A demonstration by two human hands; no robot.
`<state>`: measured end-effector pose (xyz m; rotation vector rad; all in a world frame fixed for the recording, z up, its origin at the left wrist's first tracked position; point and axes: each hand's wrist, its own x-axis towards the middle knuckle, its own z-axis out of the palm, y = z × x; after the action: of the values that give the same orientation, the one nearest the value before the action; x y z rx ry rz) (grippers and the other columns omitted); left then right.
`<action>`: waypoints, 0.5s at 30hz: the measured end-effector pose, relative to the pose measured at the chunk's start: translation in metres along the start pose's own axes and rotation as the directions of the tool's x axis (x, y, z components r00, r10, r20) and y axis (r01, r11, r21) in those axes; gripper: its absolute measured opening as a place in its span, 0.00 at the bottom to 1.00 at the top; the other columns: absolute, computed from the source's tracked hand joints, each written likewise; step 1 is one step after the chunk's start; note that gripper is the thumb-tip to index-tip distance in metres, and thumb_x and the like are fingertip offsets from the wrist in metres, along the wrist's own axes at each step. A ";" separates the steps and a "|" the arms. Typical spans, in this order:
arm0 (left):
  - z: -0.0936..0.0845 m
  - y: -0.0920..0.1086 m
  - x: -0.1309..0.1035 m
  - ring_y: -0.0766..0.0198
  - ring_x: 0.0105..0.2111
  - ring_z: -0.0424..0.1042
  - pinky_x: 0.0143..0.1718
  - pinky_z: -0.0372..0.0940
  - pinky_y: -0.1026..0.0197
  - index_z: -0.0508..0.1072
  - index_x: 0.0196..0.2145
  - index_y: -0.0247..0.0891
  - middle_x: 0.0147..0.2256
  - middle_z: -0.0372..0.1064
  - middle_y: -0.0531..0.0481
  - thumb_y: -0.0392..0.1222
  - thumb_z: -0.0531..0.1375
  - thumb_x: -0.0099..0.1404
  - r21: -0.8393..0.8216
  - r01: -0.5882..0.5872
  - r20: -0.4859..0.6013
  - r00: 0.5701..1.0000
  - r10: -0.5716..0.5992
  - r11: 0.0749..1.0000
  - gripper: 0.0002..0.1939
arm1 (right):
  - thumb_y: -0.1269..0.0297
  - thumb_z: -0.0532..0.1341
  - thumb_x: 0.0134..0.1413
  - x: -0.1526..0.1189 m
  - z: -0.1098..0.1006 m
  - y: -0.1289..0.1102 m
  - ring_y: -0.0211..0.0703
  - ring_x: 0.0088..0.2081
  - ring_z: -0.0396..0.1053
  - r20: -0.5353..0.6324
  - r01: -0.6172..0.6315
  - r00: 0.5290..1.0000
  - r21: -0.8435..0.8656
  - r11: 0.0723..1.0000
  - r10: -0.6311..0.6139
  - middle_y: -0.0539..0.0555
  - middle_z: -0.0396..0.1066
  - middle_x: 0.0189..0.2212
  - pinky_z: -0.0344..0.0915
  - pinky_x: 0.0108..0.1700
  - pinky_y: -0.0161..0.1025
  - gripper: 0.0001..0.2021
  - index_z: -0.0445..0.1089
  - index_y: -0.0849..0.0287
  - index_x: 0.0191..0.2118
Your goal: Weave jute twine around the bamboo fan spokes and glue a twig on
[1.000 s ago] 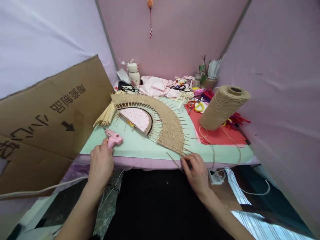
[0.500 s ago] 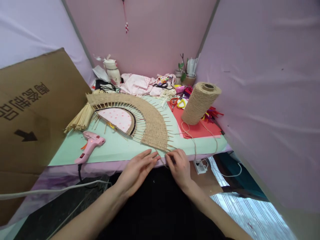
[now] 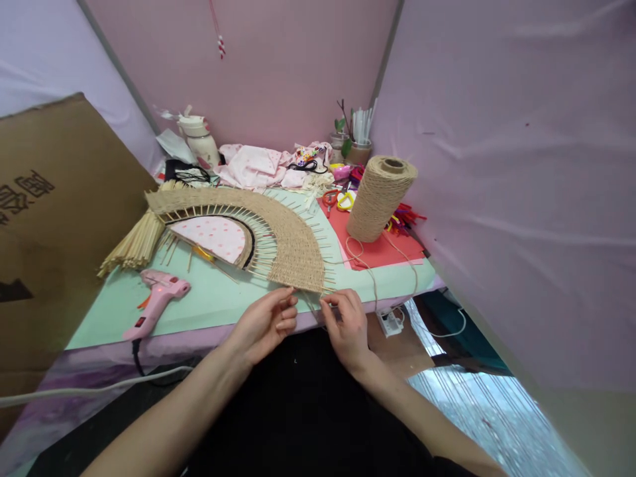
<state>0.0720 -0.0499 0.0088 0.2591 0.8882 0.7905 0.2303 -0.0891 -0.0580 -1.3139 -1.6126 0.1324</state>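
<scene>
Tan jute weaving made up the band of the fan-shaped piece (image 3: 297, 248), which lay at eleven o'clock from the person's hands, its near corner just ahead of them. The left hand (image 3: 268, 324) was half open, fingers loosely curled, and the right hand (image 3: 346, 328) had thumb and forefinger nearly together beside a loose strand (image 3: 311, 306), though whether either gripped anything could not be told. Careful work there probably called for steadying that corner lightly, keeping the strand snug without bending the thin sticks (image 3: 329, 271).
</scene>
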 end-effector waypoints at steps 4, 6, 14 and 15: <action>0.002 -0.001 0.007 0.78 0.18 0.56 0.14 0.47 0.76 0.62 0.28 0.33 0.26 0.62 0.52 0.31 0.55 0.66 0.066 -0.051 -0.008 0.999 0.052 0.996 0.08 | 0.70 0.58 0.61 0.002 -0.003 -0.002 0.43 0.35 0.63 -0.029 0.020 0.999 -0.072 0.997 -0.023 0.53 0.67 0.30 0.62 0.38 0.40 0.03 0.66 0.58 0.35; 0.003 -0.001 0.010 0.78 0.18 0.57 0.14 0.48 0.76 0.61 0.28 0.33 0.26 0.64 0.51 0.31 0.56 0.66 0.097 -0.076 -0.004 0.997 0.077 0.992 0.08 | 0.69 0.58 0.61 0.003 -0.005 -0.003 0.43 0.34 0.63 -0.040 0.041 0.998 -0.120 0.992 -0.046 0.54 0.68 0.30 0.61 0.38 0.41 0.02 0.67 0.59 0.36; 0.013 0.001 0.012 0.77 0.18 0.63 0.10 0.45 0.77 0.68 0.33 0.30 0.31 0.68 0.48 0.32 0.59 0.63 0.190 -0.025 0.042 0.999 0.018 0.982 0.01 | 0.68 0.60 0.60 0.002 -0.010 -0.004 0.41 0.32 0.63 -0.077 0.120 0.987 -0.253 0.960 -0.143 0.51 0.69 0.28 0.54 0.38 0.41 0.03 0.69 0.58 0.34; 0.014 0.001 0.012 0.78 0.17 0.61 0.10 0.44 0.77 0.68 0.33 0.30 0.31 0.68 0.48 0.32 0.59 0.64 0.189 -0.026 0.038 0.999 0.019 0.982 0.02 | 0.68 0.60 0.60 0.001 -0.010 -0.003 0.40 0.31 0.63 -0.095 0.122 0.984 -0.262 0.957 -0.151 0.51 0.69 0.27 0.54 0.38 0.41 0.03 0.70 0.57 0.34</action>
<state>0.0870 -0.0391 0.0105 0.4500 0.9287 0.7205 0.2357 -0.0942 -0.0501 -1.3709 -1.6561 -0.2398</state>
